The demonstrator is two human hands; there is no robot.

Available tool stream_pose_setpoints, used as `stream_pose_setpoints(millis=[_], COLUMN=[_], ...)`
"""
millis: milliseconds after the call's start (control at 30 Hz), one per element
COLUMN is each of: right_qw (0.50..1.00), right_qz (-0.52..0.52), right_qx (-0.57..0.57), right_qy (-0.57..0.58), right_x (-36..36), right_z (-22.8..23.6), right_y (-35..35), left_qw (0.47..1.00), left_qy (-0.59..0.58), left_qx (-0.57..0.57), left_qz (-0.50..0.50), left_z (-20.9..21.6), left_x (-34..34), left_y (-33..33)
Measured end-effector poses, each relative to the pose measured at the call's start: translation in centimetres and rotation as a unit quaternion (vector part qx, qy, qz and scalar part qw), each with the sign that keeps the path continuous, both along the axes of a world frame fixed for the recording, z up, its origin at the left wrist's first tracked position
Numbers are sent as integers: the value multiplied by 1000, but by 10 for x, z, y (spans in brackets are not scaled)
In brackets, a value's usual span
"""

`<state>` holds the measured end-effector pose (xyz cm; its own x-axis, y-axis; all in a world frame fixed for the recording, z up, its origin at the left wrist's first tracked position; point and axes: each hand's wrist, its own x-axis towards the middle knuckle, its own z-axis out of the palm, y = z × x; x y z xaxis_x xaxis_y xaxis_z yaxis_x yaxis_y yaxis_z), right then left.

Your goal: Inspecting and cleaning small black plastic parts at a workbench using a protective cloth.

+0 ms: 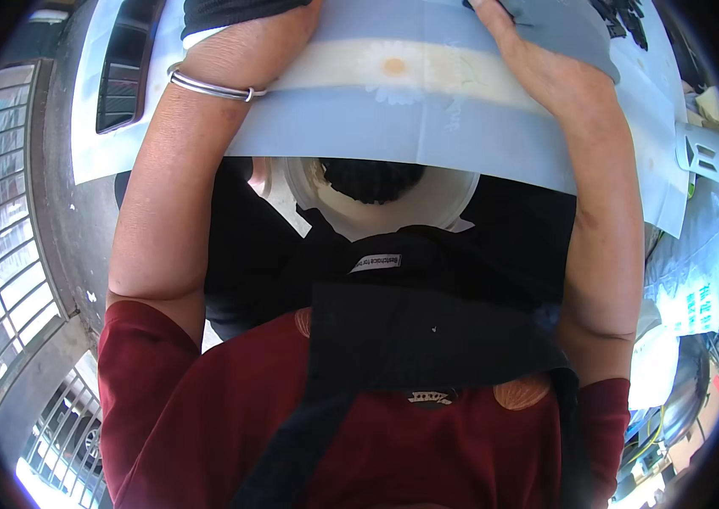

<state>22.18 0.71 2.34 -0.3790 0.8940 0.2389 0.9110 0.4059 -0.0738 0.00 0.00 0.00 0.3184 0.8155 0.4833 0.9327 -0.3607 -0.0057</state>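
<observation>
Grey cloth [570, 38] touching the hands [536, 68] at right, black cloth [228, 10] at left

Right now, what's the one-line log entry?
left hand: against black fabric, grip out of frame | right hand: against grey fabric, grip unclear | rest: dark flat device on pale tablecloth; white tub partly beneath

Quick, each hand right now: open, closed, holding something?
Left hand: cannot tell; fingers out of frame, black fabric against it.
Right hand: cannot tell; thumb partly shows, grey fabric hides the rest.
</observation>
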Motion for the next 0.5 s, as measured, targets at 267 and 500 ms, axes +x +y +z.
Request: stream_pose_setpoints(millis=[267, 500], right_qw=[997, 994], right_qz=[-4, 42], right_qx=[15, 25], right_qy=[71, -96], right_x=[-12, -27], right_z=[21, 14], right_y=[-23, -22], left_qw=[986, 978], left_qy=[-111, -204], left_qx=[103, 24], left_qz=[-65, -48], left_z=[-3, 16], left_x=[3, -8], left_y=[-7, -22])
